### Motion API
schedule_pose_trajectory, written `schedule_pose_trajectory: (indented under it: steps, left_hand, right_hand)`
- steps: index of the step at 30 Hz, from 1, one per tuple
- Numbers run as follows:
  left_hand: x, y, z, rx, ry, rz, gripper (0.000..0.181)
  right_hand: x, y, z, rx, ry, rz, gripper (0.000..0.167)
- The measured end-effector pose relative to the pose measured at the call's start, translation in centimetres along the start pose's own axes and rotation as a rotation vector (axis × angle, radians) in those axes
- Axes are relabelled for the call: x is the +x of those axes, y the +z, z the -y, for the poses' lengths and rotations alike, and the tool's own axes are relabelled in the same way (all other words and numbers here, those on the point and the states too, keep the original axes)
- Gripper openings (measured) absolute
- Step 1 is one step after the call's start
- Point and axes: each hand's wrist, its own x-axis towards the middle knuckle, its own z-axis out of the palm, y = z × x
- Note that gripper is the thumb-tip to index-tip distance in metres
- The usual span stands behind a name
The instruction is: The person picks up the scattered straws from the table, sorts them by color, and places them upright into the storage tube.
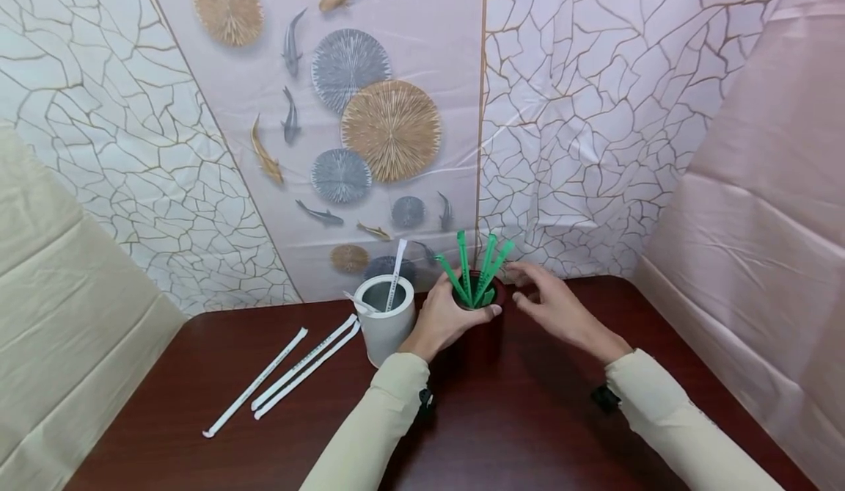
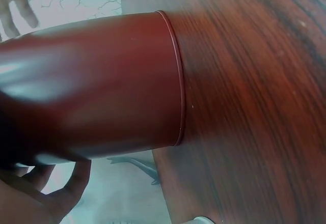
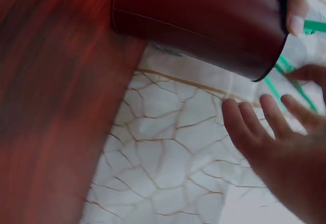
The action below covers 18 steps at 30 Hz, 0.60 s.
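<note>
In the head view my left hand (image 1: 445, 318) grips a dark red cylindrical holder (image 1: 482, 344) near its rim, thumb along the near side. The holder stands upright on the table, and its smooth side fills much of the left wrist view. Several green-wrapped straws (image 1: 464, 263) fan out of its mouth. To the right of the holder is my right hand (image 1: 561, 304), its fingers relaxed and apart with nothing held. The right wrist view shows those spread fingers (image 3: 234, 122) close to the holder's rim, near the green straws.
Left of the red holder stands a white cup (image 1: 389, 337) with two white-wrapped straws (image 1: 396, 274) in it. Three more white-wrapped straws (image 1: 257, 381) lie on the dark wood table (image 1: 515, 432). A patterned cloth (image 1: 561, 131) hangs behind the table's back edge.
</note>
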Motion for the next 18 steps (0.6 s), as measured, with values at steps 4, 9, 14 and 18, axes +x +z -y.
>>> schedule_pose_trajectory:
  steps: [4, 9, 14, 18]
  left_hand:
    - [0.0, -0.1, 0.1, 0.004, 0.007, 0.007, 0.081]
    - [0.0, -0.8, 0.1, 0.003, 0.028, 0.055, 0.074]
    - [0.3, -1.7, -0.6, 0.026, 0.04, 0.148, 0.074]
    - [-0.3, -2.7, -1.7, 0.083, 0.037, 0.202, 0.084]
  right_hand:
    - [0.1, 1.4, -1.2, 0.087, 0.028, 0.153, 0.088]
    - [0.5, 4.3, -1.8, 0.206, 0.051, 0.131, 0.106]
    - [0.6, 5.9, -2.0, 0.273, 0.065, 0.011, 0.096]
    - [0.2, 6.5, -2.0, 0.173, 0.068, -0.065, 0.089]
